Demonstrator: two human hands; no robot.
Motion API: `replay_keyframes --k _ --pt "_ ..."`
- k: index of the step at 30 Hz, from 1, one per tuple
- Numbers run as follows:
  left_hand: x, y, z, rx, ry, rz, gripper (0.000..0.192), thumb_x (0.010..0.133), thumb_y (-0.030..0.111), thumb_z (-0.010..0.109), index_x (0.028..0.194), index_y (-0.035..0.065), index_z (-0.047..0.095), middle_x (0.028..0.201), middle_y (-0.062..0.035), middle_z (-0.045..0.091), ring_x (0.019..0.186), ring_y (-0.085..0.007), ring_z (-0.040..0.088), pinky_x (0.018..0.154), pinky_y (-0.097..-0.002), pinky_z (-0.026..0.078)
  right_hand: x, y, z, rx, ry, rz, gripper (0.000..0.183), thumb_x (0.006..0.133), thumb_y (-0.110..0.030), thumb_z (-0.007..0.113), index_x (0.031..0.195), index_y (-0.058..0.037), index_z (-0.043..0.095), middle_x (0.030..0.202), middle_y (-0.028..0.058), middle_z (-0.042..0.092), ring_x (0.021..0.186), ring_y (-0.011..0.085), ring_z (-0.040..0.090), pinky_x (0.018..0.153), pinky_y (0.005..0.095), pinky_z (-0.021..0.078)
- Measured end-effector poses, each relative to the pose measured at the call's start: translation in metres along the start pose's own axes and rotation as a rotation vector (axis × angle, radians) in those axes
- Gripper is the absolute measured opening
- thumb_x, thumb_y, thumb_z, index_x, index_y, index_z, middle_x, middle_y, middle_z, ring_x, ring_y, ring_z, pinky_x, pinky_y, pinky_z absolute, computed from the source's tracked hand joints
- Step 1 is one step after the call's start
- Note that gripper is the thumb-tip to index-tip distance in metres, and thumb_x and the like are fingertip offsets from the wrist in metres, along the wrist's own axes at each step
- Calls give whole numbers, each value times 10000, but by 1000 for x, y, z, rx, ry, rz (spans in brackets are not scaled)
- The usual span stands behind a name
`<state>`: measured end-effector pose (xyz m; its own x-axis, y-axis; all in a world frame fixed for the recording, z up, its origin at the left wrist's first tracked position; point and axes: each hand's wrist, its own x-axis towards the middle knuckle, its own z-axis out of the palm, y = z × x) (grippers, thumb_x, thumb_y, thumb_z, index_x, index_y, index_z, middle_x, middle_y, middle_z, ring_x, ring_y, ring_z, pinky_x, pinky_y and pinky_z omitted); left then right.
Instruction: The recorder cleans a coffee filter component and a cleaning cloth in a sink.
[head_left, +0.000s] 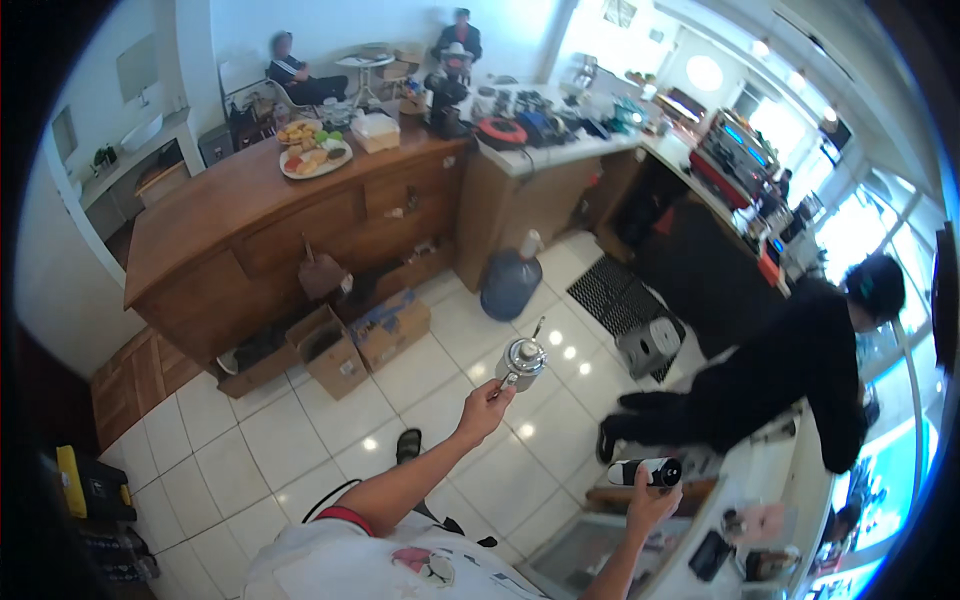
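My left hand (482, 411) grips the handle of a small shiny metal pot (523, 364) with a knobbed lid. A thin spout-like part points away from me on its far side. The pot is held up in front of me, above the tiled floor. Off to the right, my right hand (652, 504) is closed around a black-and-white cylindrical container (646, 472), held roughly on its side. Its dark round end faces right; I cannot tell exactly what it is. The two things are well apart.
A person in black (757, 367) leans over the right counter. Ahead stand a blue water jug (511, 281), a grey step stool (651, 346) on a black mat, cardboard boxes (391, 330) and a wooden counter (300, 210) bearing a food platter (315, 159). An espresso machine (731, 161) stands far right.
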<state>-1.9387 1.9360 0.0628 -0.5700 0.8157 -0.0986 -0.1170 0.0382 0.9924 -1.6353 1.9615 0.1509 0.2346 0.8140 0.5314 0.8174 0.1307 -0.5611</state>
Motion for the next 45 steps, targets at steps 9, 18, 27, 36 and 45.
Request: replay_keyframes --k 9,18,27,36,45 --pt "268 31 -141 26 289 108 260 883 279 576 854 21 585 655 8 527 616 -59 461 562 -235 378 96 -230 250 344 -368 -210 353 669 -201 758 887 13 581 864 145 564 857 328 530 761 416 409" --pt "547 79 -210 -424 366 116 168 916 193 541 934 32 586 916 -7 560 829 -79 518 808 -234 461 198 -409 516 451 -549 -433 391 644 -256 780 887 -13 593 859 151 575 864 327 543 760 393 428" --pt "819 72 -301 -481 702 276 123 903 162 559 857 51 586 785 15 550 701 -60 498 626 -207 444 245 -625 759 685 -778 -609 490 676 -340 753 951 5 540 909 157 526 827 377 559 695 442 454" --pt "933 89 -362 -312 836 203 218 906 210 554 952 -1 580 675 14 516 559 -51 442 486 -196 331 237 -741 925 693 -921 -641 496 696 -325 723 971 32 516 964 195 524 875 398 560 721 452 478" --pt "952 87 -375 -366 862 140 255 898 243 565 965 -2 587 758 -12 555 629 -70 488 550 -205 388 215 -783 961 655 -1035 -549 498 701 -303 717 1001 19 483 1001 192 503 927 384 551 770 470 456"
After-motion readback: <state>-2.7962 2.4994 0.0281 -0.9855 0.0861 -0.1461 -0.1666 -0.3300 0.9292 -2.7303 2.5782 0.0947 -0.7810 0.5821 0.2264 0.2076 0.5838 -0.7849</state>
